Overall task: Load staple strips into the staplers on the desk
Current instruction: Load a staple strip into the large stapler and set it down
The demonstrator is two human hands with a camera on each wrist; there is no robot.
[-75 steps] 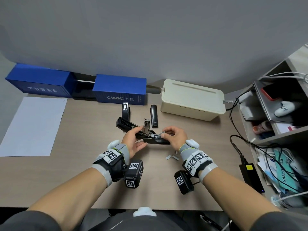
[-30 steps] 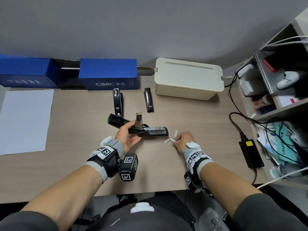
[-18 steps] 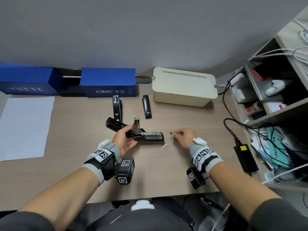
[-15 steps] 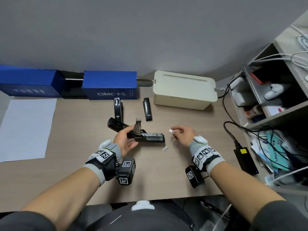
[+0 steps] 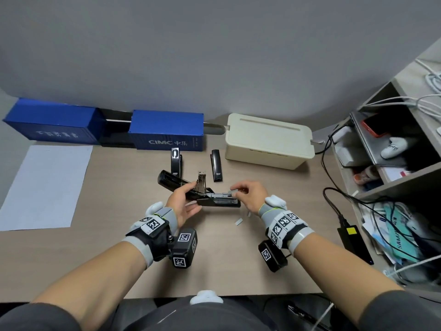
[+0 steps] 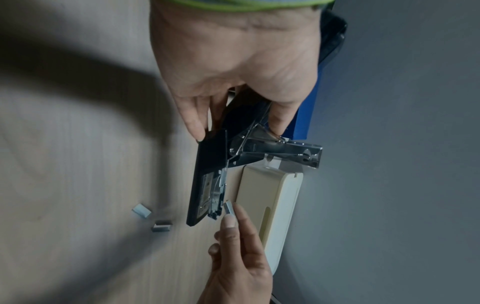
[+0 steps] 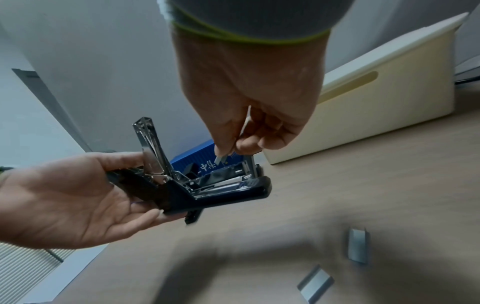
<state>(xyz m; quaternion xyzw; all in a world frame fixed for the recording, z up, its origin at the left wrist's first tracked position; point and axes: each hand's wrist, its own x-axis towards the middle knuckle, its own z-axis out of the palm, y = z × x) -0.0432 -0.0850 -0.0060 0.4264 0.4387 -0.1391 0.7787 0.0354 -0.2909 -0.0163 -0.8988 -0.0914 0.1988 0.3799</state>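
Note:
A black stapler (image 5: 214,200) lies swung open at mid-desk, its metal magazine (image 7: 223,181) facing up. My left hand (image 5: 193,198) grips it at the hinge end, thumb on top and fingers underneath (image 6: 194,123). My right hand (image 5: 238,191) pinches a short staple strip (image 7: 221,162) just above the front end of the magazine. The left wrist view shows that staple strip (image 6: 229,207) right beside the channel's tip. Two loose strips (image 5: 238,221) (image 5: 249,213) lie on the desk near my right wrist. Two shut black staplers (image 5: 175,161) (image 5: 216,168) lie behind.
A cream box (image 5: 269,139) and two blue container-shaped boxes (image 5: 167,132) (image 5: 52,125) line the back edge. A white paper sheet (image 5: 45,185) lies at the left. A black power adapter (image 5: 354,242) with cables and a cluttered shelf (image 5: 393,177) stand at the right.
My right hand picked up a staple strip from the desk right of the stapler and carried it left to the magazine's front end. My left hand kept hold of the open stapler.

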